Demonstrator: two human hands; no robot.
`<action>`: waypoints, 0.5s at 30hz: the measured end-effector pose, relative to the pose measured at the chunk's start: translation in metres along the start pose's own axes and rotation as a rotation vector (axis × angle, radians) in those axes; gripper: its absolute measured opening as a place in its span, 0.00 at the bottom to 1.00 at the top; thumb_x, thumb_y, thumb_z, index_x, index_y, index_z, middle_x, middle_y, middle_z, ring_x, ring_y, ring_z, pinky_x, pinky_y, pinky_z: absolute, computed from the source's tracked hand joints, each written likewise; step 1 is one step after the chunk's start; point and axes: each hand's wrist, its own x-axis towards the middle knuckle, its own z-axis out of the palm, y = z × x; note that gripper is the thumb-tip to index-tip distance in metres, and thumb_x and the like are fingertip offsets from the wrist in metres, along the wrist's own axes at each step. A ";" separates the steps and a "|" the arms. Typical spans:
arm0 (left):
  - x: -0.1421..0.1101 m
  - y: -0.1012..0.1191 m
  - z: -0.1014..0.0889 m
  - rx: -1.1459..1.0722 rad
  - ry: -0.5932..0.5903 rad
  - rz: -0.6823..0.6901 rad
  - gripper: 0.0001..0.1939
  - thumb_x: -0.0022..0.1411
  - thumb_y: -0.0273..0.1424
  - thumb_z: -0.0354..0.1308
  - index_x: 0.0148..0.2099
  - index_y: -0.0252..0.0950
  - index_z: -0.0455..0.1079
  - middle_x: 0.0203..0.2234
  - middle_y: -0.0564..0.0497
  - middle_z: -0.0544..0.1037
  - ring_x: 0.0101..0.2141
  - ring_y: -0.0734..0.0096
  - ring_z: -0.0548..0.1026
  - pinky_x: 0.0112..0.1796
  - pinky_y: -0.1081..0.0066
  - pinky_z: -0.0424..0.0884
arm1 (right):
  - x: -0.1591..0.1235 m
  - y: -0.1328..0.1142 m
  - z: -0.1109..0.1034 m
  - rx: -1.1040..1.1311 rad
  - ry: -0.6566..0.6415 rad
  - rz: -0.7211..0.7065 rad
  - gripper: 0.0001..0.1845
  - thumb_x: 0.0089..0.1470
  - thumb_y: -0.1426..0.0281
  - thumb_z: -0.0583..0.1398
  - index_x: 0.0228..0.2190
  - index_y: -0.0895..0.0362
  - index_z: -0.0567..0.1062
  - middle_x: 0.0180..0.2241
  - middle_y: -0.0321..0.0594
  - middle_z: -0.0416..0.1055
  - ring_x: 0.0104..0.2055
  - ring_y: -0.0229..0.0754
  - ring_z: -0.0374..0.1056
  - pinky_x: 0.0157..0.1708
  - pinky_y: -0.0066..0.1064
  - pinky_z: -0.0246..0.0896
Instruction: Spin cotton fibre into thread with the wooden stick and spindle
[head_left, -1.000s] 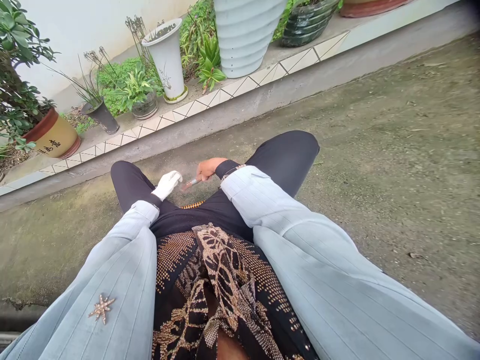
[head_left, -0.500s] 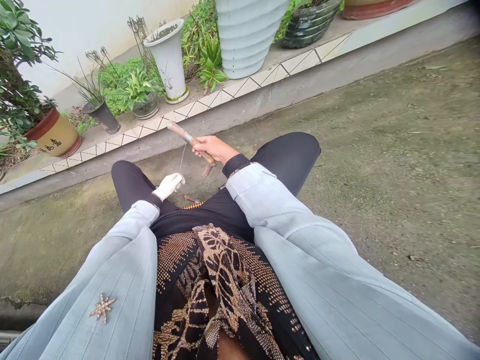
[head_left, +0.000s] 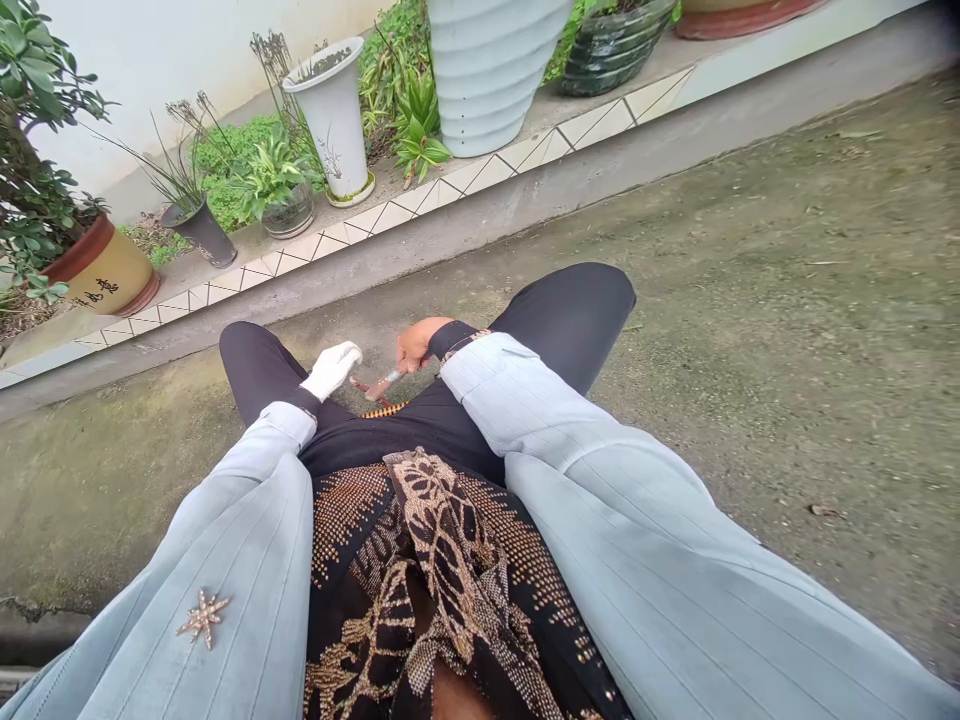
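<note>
My left hand (head_left: pixel 332 368), in a white glove, is closed with its fingers pinched together above my left thigh. The thin wire that ran to it half a second ago is too fine to make out now. My right hand (head_left: pixel 420 345) is bare and wrapped round a wooden stick (head_left: pixel 384 384) with a silvery winding near its middle. The stick's near end tilts down to the left, towards the gloved hand but apart from it; its other end is hidden by my right hand. Below lies a yellow-and-black banded thing (head_left: pixel 385 409), partly covered by my lap.
My bent black-trousered knees flank the hands. Ahead runs a low concrete ledge with a tiled edge (head_left: pixel 360 228), bearing a white pot (head_left: pixel 337 125), a large ribbed pot (head_left: pixel 491 80) and a yellow-brown pot (head_left: pixel 112 275). Concrete ground (head_left: pixel 750 330) stretches to the right.
My right hand has turned the stick over, swinging its outer end from up and away to down towards my lap. My left hand has barely moved. The wire no longer shows.
</note>
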 end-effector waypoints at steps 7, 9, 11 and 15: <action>0.005 0.002 0.002 -0.261 0.085 -0.171 0.20 0.74 0.43 0.55 0.32 0.36 0.70 0.18 0.57 0.64 0.20 0.76 0.60 0.25 0.75 0.61 | -0.032 0.001 -0.018 0.596 -0.027 -0.631 0.24 0.44 0.68 0.77 0.43 0.62 0.82 0.32 0.35 0.78 0.31 0.33 0.69 0.34 0.24 0.66; 0.005 0.001 0.004 -0.299 0.017 -0.161 0.23 0.74 0.48 0.56 0.34 0.36 0.72 0.18 0.57 0.64 0.20 0.77 0.61 0.25 0.76 0.63 | -0.039 0.002 -0.025 0.838 0.277 -0.712 0.16 0.49 0.71 0.74 0.39 0.61 0.80 0.31 0.35 0.77 0.30 0.32 0.67 0.33 0.23 0.66; 0.004 -0.002 0.007 -0.327 -0.072 -0.137 0.25 0.72 0.53 0.57 0.35 0.36 0.73 0.18 0.58 0.64 0.20 0.78 0.60 0.24 0.76 0.63 | -0.040 0.002 -0.028 0.952 0.546 -0.610 0.07 0.55 0.76 0.69 0.36 0.61 0.77 0.30 0.36 0.76 0.28 0.31 0.66 0.31 0.22 0.64; 0.003 -0.006 0.012 -0.280 -0.193 -0.061 0.26 0.71 0.54 0.58 0.34 0.36 0.73 0.17 0.58 0.63 0.19 0.77 0.59 0.23 0.75 0.61 | -0.032 -0.003 -0.027 0.533 0.754 -0.142 0.08 0.63 0.77 0.64 0.44 0.62 0.82 0.33 0.42 0.79 0.33 0.37 0.73 0.36 0.27 0.68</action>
